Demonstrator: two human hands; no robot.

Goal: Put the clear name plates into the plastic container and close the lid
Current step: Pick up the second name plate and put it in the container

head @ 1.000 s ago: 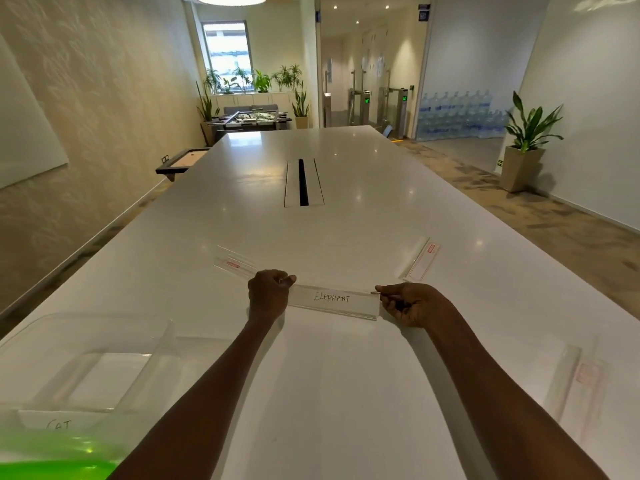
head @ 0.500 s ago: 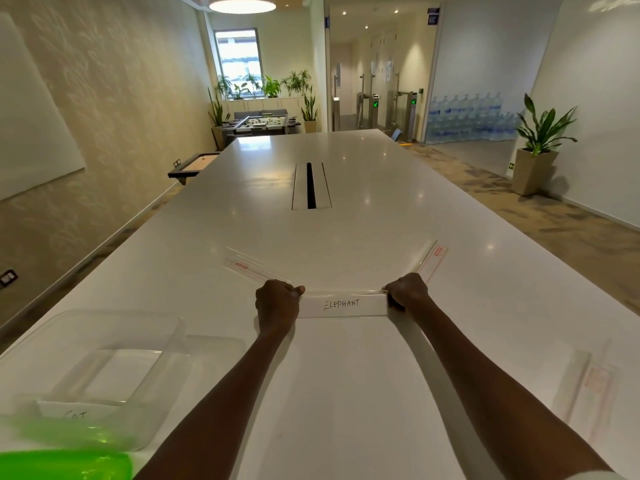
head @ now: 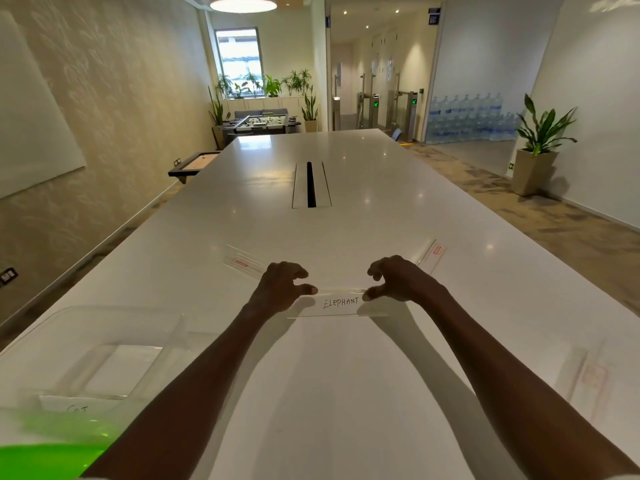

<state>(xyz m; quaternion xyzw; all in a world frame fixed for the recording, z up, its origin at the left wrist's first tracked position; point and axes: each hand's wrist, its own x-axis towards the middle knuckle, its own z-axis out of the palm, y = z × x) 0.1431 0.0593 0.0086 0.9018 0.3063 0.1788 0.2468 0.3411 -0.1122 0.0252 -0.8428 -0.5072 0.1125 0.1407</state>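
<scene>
A clear name plate marked ELEPHANT [head: 341, 303] rests on the white table [head: 346, 393] in front of me. My left hand [head: 282, 287] is at its left end and my right hand [head: 398, 280] at its right end. Both have fingers spread and curled above the plate, with only the thumb tips touching its upper edge. The clear plastic container [head: 114, 310] sits at the lower left with a plate marked CAT [head: 78, 407] inside. A green lid [head: 45, 459] shows at the bottom left corner.
Another clear plate [head: 242, 263] lies just beyond my left hand, one more [head: 433, 254] beyond my right hand, and a third [head: 585, 375] near the table's right edge. A cable slot [head: 311, 185] runs along the table's middle.
Both hands were closed on the ends of the ELEPHANT plate. Their fingers have since opened and lifted, leaving only the thumbs on it. The plate has turned level across the table.
</scene>
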